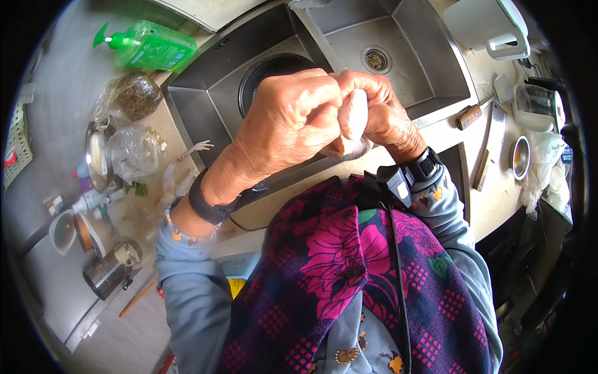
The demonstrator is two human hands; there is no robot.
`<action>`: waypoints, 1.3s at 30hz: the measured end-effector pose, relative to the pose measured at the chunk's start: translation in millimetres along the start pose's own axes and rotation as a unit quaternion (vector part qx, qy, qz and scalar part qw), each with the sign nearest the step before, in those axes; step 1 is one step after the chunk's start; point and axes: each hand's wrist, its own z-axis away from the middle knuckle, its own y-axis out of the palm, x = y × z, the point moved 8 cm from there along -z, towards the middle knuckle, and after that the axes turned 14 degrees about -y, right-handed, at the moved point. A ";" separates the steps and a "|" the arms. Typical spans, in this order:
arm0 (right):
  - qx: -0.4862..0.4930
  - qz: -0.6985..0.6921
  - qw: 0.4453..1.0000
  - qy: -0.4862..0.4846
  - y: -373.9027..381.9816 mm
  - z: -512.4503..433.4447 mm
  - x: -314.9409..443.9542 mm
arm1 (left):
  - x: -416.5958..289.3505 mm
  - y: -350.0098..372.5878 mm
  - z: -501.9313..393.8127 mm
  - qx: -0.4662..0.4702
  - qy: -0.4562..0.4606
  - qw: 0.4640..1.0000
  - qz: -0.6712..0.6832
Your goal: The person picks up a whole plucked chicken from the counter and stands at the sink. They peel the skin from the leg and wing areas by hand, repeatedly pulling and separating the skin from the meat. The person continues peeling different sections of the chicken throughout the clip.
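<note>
Both hands are raised close together over the near side of a double stainless-steel sink point(303, 28). My right hand point(385, 112) grips a pale pinkish piece of raw meat point(353, 117), perhaps poultry. Beneath it shows a greyish, bumpy-edged part point(352, 152), and I cannot tell if it belongs to the same piece. My left hand point(294, 114) is curled into a fist against the meat, its fingertips tucked in and pinching at the same piece. Behind the left hand, a round black pan or basin point(275, 63) sits in the left bowl, partly covered.
Left of the sink lie raw poultry with a foot point(198, 147), plastic bags point(133, 154) and a green pump bottle point(156, 45). On the right counter are a cleaver point(494, 135), a wooden-handled knife point(468, 117), a small metal bowl point(520, 158) and a white pitcher point(486, 23).
</note>
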 end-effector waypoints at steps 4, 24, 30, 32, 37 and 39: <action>0.001 -0.030 0.999 -0.028 -0.1 -3.3 1.5 | 8.3 -2.2 6.5 0.022 -0.059 0.996 0.068; -0.012 0.000 1.000 0.007 -1.3 -1.0 -3.7 | -29.9 1.1 16.0 -0.080 0.132 0.979 -0.132; -0.013 -0.032 0.999 -0.039 -5.3 -6.1 0.4 | 53.6 -25.6 -2.0 -0.151 -0.066 0.986 -0.005; -0.025 -0.058 0.997 -0.052 -11.1 -5.5 -0.1 | 105.5 -30.0 -10.4 -0.166 -0.134 0.977 -0.013; -0.073 -0.105 0.990 -0.064 -28.0 4.2 1.3 | 245.4 -3.1 -23.4 -0.091 -0.247 0.938 -0.227; -0.088 -0.143 0.983 -0.075 -32.7 5.7 2.1 | 303.2 29.9 -19.2 0.054 -0.355 0.882 -0.306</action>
